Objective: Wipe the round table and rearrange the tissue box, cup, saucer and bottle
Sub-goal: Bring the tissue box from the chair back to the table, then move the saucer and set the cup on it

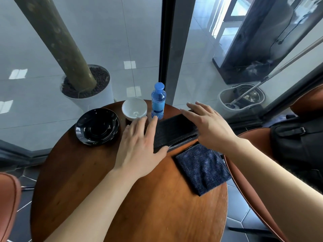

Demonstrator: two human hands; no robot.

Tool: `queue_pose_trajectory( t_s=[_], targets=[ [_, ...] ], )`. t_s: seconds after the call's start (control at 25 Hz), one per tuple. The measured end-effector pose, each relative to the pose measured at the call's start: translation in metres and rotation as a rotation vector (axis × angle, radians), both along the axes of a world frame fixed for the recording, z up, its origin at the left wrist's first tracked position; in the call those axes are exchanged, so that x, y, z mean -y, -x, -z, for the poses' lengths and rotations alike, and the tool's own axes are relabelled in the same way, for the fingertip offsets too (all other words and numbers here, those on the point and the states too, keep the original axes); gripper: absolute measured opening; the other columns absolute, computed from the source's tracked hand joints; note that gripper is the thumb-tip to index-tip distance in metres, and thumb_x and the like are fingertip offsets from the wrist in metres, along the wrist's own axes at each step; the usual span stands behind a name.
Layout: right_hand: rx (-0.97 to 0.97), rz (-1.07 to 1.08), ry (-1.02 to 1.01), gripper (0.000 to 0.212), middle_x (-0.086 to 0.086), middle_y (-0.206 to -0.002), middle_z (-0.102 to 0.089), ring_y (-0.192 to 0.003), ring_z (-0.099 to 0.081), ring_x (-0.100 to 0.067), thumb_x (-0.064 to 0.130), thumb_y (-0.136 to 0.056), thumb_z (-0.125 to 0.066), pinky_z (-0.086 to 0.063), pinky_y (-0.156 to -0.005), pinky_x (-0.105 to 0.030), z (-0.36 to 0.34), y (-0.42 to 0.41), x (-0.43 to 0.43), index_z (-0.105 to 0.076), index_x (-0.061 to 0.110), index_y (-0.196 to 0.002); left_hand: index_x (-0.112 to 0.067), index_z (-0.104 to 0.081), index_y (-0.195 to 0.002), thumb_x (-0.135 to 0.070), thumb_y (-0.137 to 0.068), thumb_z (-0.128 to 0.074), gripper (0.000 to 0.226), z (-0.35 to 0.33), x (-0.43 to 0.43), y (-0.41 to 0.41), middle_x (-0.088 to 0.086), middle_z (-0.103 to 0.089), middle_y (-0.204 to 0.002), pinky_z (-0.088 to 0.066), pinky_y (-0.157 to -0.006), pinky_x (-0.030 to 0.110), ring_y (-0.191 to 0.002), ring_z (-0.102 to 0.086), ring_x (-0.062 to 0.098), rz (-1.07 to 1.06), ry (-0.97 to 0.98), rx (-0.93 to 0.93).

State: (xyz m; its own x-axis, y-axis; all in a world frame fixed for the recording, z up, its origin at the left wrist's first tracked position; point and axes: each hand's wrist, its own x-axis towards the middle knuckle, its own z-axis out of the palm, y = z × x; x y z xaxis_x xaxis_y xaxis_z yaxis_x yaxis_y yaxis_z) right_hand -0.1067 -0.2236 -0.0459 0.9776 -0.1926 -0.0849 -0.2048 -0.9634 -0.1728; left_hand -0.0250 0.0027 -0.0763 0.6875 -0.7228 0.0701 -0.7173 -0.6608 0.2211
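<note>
Flanking a flat black rectangular tissue box at the far side of a round brown wooden table, two bare hands were seen from the head camera. The left hand was laid against the box's left end, fingers spread wide and thumb pressed to its near corner; the right hand was laid over the right end, fingers extended and slightly apart. Neither hand was closed around the box.

The box was judged light and fairly stiff, likely to slide easily on the polished wood, and best taken by its two short ends, as the hands were placed. A folded dark blue microfibre cloth lay just beside the box on its near side, soft and limp, and apparently not in use.

A small blue-capped clear plastic water bottle stood upright just beyond the box. It was judged top-heavy and easily toppled. A white ceramic cup and a glossy black round saucer stood apart to the left; both were judged fragile and slippery, and the left fingertips lay close to the cup.
</note>
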Motion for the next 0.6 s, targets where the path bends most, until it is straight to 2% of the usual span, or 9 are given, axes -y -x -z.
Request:
queue_pose_trajectory(
  t_s=[0.12,0.2,0.4,0.6],
  targets=[
    [0.172,0.022,-0.028,0.080,0.000,-0.152,-0.048,-0.138,-0.039,-0.028,-0.007,-0.077,-0.053,-0.051,-0.099,-0.046,-0.007,0.000,-0.027,-0.047,0.026,-0.149,-0.012,-0.032,-0.154,-0.061,-0.091,-0.039,0.080,-0.001,-0.040,0.004,0.017,-0.040,-0.151,-0.036,-0.116,0.057,-0.143,-0.037,0.035,-0.066,0.054,0.043],
    [0.279,0.002,-0.041,0.069,0.003,-0.140,-0.057,-0.128,-0.048,-0.026,-0.003,-0.079,-0.059,-0.056,-0.088,-0.044,-0.007,-0.004,-0.048,-0.055,0.023,-0.142,-0.009,-0.038,-0.152,-0.056,-0.093,-0.042,0.075,0.005,-0.071,0.005,0.020,-0.042,-0.149,-0.037,-0.114,0.058,-0.141,-0.039,0.037,-0.120,0.042,0.052],
    [0.367,-0.067,-0.108,0.045,0.002,-0.125,-0.067,-0.112,-0.058,-0.029,0.013,-0.083,-0.072,-0.057,-0.082,-0.042,-0.001,-0.020,-0.091,-0.066,0.019,-0.127,-0.008,-0.045,-0.147,-0.052,-0.093,-0.043,0.069,0.027,-0.138,0.005,0.021,-0.047,-0.145,-0.037,-0.114,0.060,-0.136,-0.044,0.038,-0.245,-0.032,0.027],
    [0.493,-0.084,-0.256,0.026,0.001,-0.101,-0.070,-0.094,-0.063,-0.027,0.017,-0.087,-0.069,-0.055,-0.076,-0.038,0.005,-0.031,-0.149,-0.072,0.016,-0.113,-0.009,-0.050,-0.143,-0.052,-0.094,-0.036,0.067,0.062,-0.202,0.011,0.023,-0.050,-0.143,-0.039,-0.112,0.062,-0.135,-0.046,0.041,-0.337,-0.146,-0.044]
  ],
)
